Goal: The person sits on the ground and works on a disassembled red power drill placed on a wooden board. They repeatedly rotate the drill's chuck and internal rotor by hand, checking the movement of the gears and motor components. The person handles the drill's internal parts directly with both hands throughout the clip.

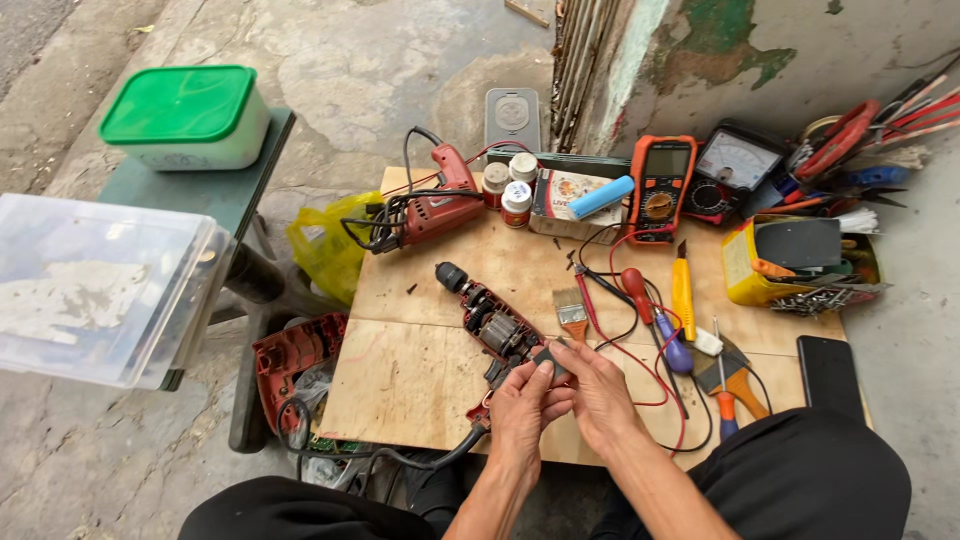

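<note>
The opened drill lies diagonally, chuck pointing up-left (cord toward the person). Left hand and right hand pinch a small dark part, mostly hidden by fingers.

A red drill, orange meter, paintbrush and yellow knife lie on a wooden board; a green-lidded tub sits beyond.

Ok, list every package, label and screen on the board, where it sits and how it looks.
Multimeter: back centre, orange case, grey screen, round dial.
Analog meter: right of it, black, pale dial face.
Box: left of the multimeter, flat, printed cardboard.
Jars: beside the red drill, white labels.
Phone: right edge, dark screen.
</note>
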